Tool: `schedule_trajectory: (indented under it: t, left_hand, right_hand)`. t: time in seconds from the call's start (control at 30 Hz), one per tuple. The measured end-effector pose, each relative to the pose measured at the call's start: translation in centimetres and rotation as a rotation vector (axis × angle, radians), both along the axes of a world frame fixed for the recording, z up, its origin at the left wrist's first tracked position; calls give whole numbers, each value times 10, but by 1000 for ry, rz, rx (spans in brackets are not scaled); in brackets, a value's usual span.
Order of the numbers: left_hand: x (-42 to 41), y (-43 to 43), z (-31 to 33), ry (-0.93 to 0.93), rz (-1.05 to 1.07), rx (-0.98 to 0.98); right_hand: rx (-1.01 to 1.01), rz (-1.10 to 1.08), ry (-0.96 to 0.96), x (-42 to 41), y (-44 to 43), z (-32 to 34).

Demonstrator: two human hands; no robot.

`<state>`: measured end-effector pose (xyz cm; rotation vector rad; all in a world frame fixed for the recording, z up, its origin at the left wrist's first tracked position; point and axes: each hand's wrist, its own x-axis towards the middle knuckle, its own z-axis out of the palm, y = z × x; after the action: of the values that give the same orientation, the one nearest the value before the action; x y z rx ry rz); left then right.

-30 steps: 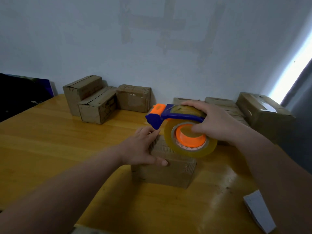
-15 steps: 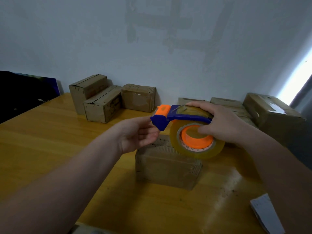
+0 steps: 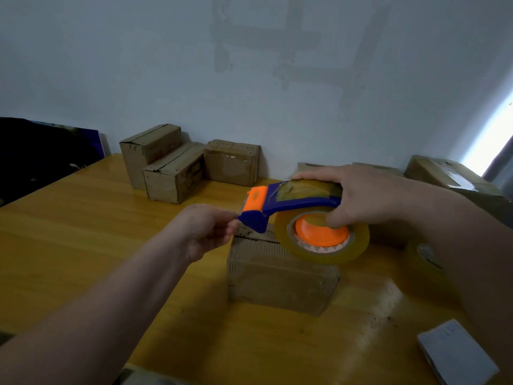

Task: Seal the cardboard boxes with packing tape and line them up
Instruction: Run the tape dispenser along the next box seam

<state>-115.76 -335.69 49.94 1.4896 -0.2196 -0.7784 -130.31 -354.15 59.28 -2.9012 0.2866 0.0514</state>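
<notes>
Fingertips (image 3: 231,225) of left hand (image 3: 202,232) pinching blue nose of tape dispenser (image 3: 291,202), any tape strand there too faint to tell. Dispenser gripped from above by right hand (image 3: 369,195), over cardboard box (image 3: 280,276) on table (image 3: 83,232). Half hidden behind right forearm, spare roll (image 3: 424,254); white paper (image 3: 455,354) cut off at frame edge. Glossy yellow wood, pale wall (image 3: 166,65), more boxes (image 3: 172,165) along it.

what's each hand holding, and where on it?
Right hand grips the tape dispenser over the roll, thumb on the orange hub. Left hand pinches at its blue front tip; tape end not discernible.
</notes>
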Motion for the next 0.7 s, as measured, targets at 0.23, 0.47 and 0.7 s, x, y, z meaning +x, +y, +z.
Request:
schedule_trajectory:
  t: [0.23,0.47,0.7]
  left_hand:
    - [8,16,-23,-8,155,19]
    - [1,9,-49,-36,274,16]
    - [-5,10,-64,-168,419,38]
  right_hand:
    - [-15,-29,112,3,-6,8]
    - [-70,-27,136,23,0,3]
    - [-77,-15,70,34,3,-8]
